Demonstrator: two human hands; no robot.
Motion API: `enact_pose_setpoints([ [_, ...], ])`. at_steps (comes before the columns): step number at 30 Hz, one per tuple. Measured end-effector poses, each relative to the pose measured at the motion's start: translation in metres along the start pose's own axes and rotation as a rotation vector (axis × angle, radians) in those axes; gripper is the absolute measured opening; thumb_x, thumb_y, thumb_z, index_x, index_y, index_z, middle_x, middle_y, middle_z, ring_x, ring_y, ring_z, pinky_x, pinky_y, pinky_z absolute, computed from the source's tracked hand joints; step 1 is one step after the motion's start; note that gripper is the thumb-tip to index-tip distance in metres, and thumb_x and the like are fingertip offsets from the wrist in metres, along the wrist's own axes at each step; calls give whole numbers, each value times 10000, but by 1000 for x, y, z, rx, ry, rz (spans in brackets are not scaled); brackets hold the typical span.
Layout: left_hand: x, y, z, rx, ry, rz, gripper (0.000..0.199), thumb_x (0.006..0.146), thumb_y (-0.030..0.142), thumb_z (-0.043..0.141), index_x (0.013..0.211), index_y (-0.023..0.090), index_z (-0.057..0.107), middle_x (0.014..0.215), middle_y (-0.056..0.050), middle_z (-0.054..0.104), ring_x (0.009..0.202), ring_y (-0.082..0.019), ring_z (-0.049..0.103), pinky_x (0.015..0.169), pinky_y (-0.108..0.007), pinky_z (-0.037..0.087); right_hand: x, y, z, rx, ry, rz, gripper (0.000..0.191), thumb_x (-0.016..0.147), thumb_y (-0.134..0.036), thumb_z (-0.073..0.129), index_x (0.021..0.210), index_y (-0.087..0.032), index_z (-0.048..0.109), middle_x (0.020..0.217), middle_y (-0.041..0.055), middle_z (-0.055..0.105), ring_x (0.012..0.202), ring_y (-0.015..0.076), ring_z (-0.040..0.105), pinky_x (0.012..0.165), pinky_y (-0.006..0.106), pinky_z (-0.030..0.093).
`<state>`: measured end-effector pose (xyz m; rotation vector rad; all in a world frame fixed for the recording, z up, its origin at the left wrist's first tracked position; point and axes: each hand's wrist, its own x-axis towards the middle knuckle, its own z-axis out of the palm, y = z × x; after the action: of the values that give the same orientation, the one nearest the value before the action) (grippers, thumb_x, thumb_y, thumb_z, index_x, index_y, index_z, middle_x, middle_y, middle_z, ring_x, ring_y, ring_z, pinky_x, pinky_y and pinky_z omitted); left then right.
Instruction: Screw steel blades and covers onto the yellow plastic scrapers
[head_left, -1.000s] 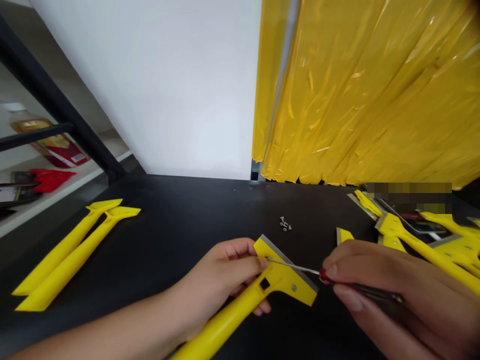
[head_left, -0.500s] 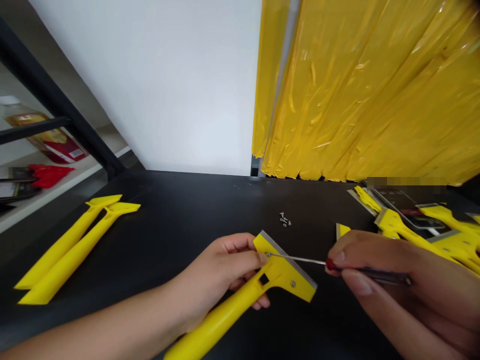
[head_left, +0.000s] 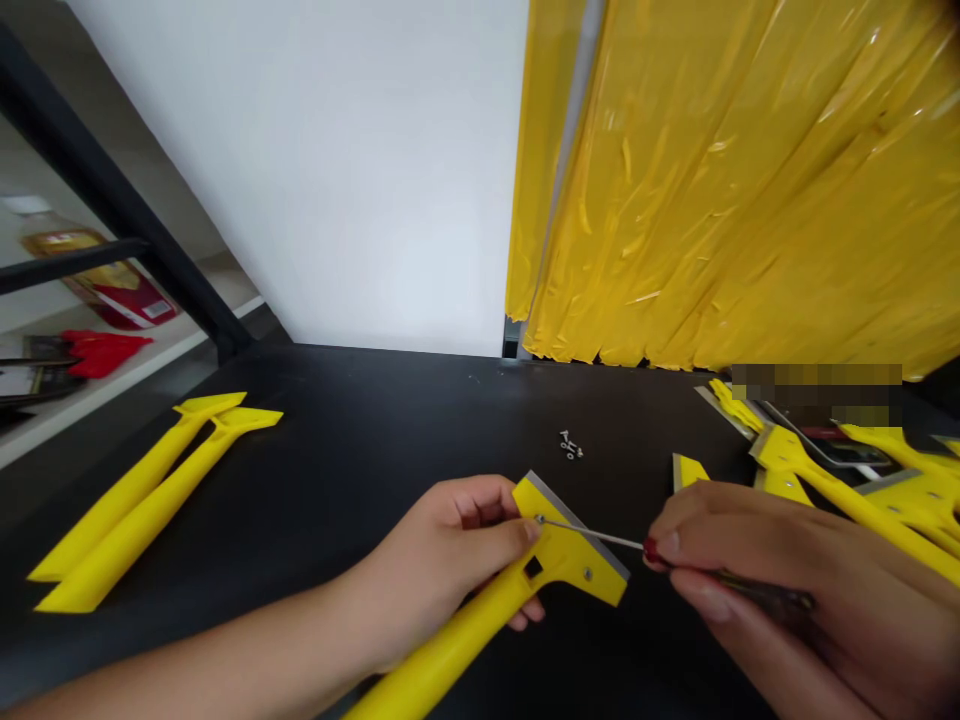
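My left hand (head_left: 465, 540) is closed around the neck of a yellow scraper (head_left: 574, 555), thumb on top near one screw. The scraper has a grey metal blade along its far edge, a square hole and a second screw (head_left: 588, 574). In my right hand (head_left: 780, 560), between thumb and fingers, is a screwdriver (head_left: 600, 535) with a thin shaft and a red collar; its dark handle is partly covered by the hand. The screwdriver's tip meets the screw (head_left: 540, 519) beside my left thumb.
Several small screws and nuts (head_left: 570, 446) lie beyond the scraper on the black table (head_left: 390, 430). Two yellow scraper handles (head_left: 157, 500) lie at left. More bladed scrapers (head_left: 847, 490) and a phone (head_left: 832, 445) are at right. A shelf with a bottle (head_left: 112, 275) stands far left.
The screwdriver's handle end and my right hand have shifted slightly down and left. Its tip is still at the same screw, and my left hand keeps its grip on the scraper.
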<state>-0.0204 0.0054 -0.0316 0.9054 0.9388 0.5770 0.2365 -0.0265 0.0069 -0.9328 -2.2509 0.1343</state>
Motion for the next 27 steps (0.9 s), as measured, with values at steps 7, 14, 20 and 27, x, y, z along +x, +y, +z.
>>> enact_pose_setpoints([
  [7,1,-1,4,61,22,92,331,875,455,798,955,156,682,893,-53,750,682,-143,713,659,-273,600,2,-6,0,-21,42,-29,146,1031,-181,549,1114,-266,634,959,7,789,826,138,772,744,218,605],
  [14,-2,2,4,113,92,155,281,916,440,760,977,174,691,872,-54,759,709,-155,714,697,-287,590,0,-7,3,-102,112,30,107,1012,-219,604,1070,-295,651,953,-29,806,770,137,774,739,232,628],
  [20,-2,1,3,130,142,179,268,923,439,753,950,183,680,763,-37,739,690,-171,709,669,-280,568,-6,-11,11,-155,170,42,148,1006,-166,582,1066,-285,646,932,-22,817,788,168,780,770,304,648],
  [27,-2,0,2,189,111,219,231,969,422,715,979,191,714,801,-24,737,716,-151,695,677,-255,539,-8,-11,11,-172,145,23,123,1014,-175,578,1052,-284,621,967,-20,819,822,158,778,801,295,638],
])
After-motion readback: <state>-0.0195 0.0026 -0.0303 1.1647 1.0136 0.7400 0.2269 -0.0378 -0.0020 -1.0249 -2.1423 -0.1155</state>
